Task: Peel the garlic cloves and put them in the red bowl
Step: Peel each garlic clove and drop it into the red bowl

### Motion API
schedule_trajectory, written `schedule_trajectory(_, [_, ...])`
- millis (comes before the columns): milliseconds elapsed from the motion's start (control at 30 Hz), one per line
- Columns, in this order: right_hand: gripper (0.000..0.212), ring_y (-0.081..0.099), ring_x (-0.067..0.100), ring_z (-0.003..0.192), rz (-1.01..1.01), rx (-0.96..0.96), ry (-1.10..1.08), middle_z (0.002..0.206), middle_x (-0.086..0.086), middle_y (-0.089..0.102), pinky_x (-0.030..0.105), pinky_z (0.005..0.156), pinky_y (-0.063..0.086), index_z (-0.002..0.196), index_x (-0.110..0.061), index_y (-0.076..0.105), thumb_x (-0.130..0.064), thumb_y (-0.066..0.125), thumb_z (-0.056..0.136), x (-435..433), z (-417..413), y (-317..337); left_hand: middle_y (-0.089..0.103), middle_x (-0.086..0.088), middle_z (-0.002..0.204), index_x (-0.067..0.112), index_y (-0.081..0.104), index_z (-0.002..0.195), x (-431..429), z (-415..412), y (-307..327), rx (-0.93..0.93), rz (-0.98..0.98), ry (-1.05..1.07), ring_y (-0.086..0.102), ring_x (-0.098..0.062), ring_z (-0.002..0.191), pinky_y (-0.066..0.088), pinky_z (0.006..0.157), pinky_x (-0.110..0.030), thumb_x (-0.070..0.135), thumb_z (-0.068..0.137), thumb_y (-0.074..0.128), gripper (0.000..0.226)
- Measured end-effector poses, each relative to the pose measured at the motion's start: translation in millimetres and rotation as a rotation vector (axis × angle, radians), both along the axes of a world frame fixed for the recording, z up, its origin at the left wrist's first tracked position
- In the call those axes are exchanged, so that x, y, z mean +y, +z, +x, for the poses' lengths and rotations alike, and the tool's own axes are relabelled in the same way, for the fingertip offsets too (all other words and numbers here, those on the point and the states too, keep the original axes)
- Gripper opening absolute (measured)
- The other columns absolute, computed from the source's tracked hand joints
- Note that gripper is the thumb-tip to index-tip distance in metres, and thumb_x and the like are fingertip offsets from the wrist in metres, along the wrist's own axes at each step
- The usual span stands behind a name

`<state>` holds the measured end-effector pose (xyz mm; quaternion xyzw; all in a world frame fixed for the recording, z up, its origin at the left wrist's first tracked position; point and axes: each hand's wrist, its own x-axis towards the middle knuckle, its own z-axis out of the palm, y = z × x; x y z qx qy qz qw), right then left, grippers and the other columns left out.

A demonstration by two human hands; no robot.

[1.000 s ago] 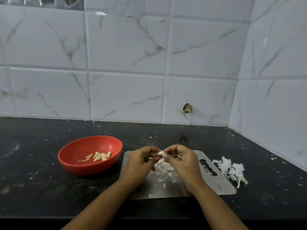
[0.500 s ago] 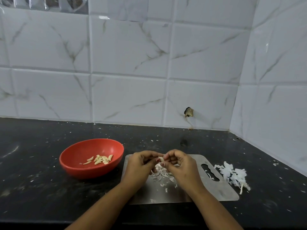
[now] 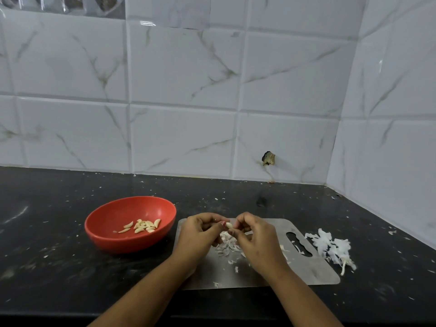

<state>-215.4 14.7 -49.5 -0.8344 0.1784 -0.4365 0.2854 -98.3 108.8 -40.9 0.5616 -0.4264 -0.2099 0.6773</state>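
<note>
A small pale garlic clove (image 3: 228,224) is pinched between the fingertips of my left hand (image 3: 200,234) and my right hand (image 3: 256,239), held just above the steel cutting board (image 3: 313,272). Loose bits of peel (image 3: 227,247) lie on the board under my hands. The red bowl (image 3: 111,234) stands on the black counter to the left of the board, with several peeled cloves (image 3: 142,226) in its bottom.
A heap of white garlic skins with a stem (image 3: 332,247) lies on the counter right of the board. Small flakes are scattered over the black counter (image 3: 47,244). Tiled walls close off the back and the right side.
Both hands stay together over the board, working the clove between the fingertips; the clove now shows more plainly between them. The camera has tilted a little.
</note>
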Motion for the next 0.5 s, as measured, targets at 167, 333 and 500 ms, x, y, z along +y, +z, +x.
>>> schedule_trajectory(167, [0.022,0.061,0.004,0.082,0.068,-0.049,0.023,0.079,-0.011,0.063,0.018,0.066,0.053,0.080,-0.026,0.059,-0.011,0.075,0.082,0.8,-0.1,2.3,0.064,-0.002,0.059,-0.002,0.070,0.092,-0.2,1.2,1.4,0.101,-0.012,-0.034,0.054,-0.008,0.050,0.044,0.050,-0.018,-0.004,0.090,0.058,0.013])
schedule_trajectory(333, [0.017,0.070,0.012,0.077,0.290,-0.104,0.123,0.082,-0.002,0.071,0.024,0.064,0.058,0.088,-0.020,0.067,-0.003,0.070,0.085,4.1,-0.5,5.7,0.066,-0.002,0.064,0.000,0.070,0.091,2.4,1.2,1.9,0.084,-0.010,-0.055,0.056,-0.006,0.054,0.045,0.053,-0.018,-0.004,0.087,0.061,0.010])
schedule_trajectory(500, [0.019,0.071,0.014,0.078,0.360,-0.167,0.165,0.085,-0.001,0.074,0.022,0.063,0.056,0.092,-0.024,0.073,-0.006,0.070,0.086,4.4,-3.0,6.1,0.067,-0.003,0.067,0.005,0.071,0.089,2.8,2.2,0.7,0.023,0.004,-0.023,0.057,-0.006,0.056,0.044,0.053,-0.018,0.001,0.085,0.067,0.007])
